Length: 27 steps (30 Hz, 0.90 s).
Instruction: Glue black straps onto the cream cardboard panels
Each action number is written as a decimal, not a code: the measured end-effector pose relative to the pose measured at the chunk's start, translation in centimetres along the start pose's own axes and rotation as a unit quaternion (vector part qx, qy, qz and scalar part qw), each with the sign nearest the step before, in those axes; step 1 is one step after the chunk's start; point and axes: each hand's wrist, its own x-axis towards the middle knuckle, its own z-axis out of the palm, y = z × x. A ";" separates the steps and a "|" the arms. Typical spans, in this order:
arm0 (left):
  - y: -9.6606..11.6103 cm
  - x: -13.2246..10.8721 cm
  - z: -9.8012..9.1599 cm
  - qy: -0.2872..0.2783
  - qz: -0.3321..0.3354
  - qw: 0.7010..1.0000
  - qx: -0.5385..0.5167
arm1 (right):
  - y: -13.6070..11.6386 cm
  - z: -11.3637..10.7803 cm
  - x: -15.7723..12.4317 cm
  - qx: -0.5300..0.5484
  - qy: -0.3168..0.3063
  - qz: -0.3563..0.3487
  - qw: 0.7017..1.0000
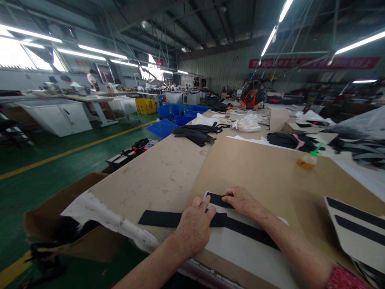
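At the far left of your place, a cardboard box (102, 243) stands below the edge of the worktable (168, 172). Next comes the lower black strip (161, 218); its left end lies on the table, past the side of the white panel (231, 245), and the strip runs to the right across this panel, which is in front of you.

Your left hand (194, 226) rests over the lower strip, with a fingertip at the left end of the upper black strip (216, 200). Whether it grasps the lower strip or only presses, I cannot tell. Your right hand (243, 200) has its fingers bunched on the upper strip, near the panel's far edge; a pinch or a push, this also I cannot tell.

I judge that the step in hand is the placing of the upper strip along that edge. The next move seems to call for an even press along its length, the left end held straight.

Farther right stand the squeeze bottle (307, 161) with green nozzle and, nearer to you, a panel with black stripes (355, 237).
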 end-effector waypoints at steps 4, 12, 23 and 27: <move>0.1 0.2 -0.4 -0.008 -0.002 1.000 0.005 | 0.1 -0.3 -0.2 0.006 0.008 0.001 1.000; -0.2 0.4 -0.3 -0.002 0.004 1.000 -0.006 | 7.7 -7.3 -7.1 0.120 -0.053 0.070 0.989; -0.6 0.5 0.3 0.002 0.010 0.999 0.031 | 12.0 -3.4 -13.1 0.119 0.167 0.178 0.962; -0.7 0.6 0.5 0.009 0.013 0.999 0.042 | 12.1 -3.2 -13.0 0.108 0.176 0.192 0.959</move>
